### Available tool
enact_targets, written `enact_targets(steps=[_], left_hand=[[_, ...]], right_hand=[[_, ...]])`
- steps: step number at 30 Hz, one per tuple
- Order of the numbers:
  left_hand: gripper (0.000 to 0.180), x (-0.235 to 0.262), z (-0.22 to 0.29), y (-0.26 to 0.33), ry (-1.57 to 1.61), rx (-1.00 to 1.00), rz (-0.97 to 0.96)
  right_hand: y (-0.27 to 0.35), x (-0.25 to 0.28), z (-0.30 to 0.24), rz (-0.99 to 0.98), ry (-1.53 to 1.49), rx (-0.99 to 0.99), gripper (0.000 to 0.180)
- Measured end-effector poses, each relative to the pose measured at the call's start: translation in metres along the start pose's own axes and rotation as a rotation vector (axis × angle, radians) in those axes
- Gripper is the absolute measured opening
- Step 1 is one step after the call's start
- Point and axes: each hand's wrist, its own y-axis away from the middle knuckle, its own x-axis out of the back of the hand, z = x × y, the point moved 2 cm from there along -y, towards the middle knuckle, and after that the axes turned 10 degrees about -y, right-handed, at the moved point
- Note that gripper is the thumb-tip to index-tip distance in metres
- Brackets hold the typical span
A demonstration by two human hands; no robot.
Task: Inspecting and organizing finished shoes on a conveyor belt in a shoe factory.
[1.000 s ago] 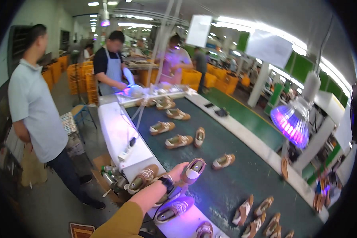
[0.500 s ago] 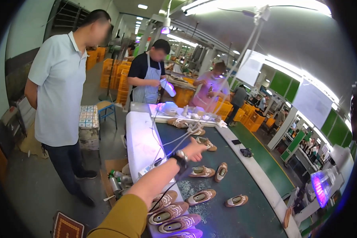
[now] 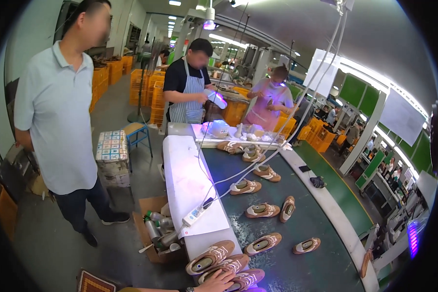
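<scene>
My left hand [image 3: 216, 282] reaches in at the lower edge, with a watch [image 3: 189, 289] at the wrist. Its fingers lie apart across a tan-and-white lace-up shoe [image 3: 232, 263] in the near row, beside another shoe [image 3: 248, 278]. Whether the fingertips grip anything is hard to see. Just beyond the hand is a third brown shoe [image 3: 214, 255] at the table's edge. My right hand is out of the picture.
A dark green conveyor belt [image 3: 277, 263] bears several shoes. White sheeting [image 3: 187, 170] and a power strip [image 3: 194, 215] lie alongside. A person in a light shirt [image 3: 58, 117] stands left; an aproned person [image 3: 187, 92] holds a light-coloured piece. A carton [image 3: 155, 253] holds bottles.
My left hand was stretched out over the belt with a finger pointing forward. It has drawn back to the near row of shoes. The view has shifted somewhat.
</scene>
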Motion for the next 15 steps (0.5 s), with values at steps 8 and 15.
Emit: enact_targets(steps=[8, 15], left_hand=[[0.043, 0.002, 0.010, 0.000, -0.182, 0.010, -0.007], [0.039, 0.002, 0.014, 0.002, -0.185, 0.010, 0.082]], right_hand=[[0.025, 0.015, -0.002, 0.013, 0.076, 0.141, 0.035], [0.063, 0.034, 0.006, 0.060, 0.131, 0.257, 0.035]])
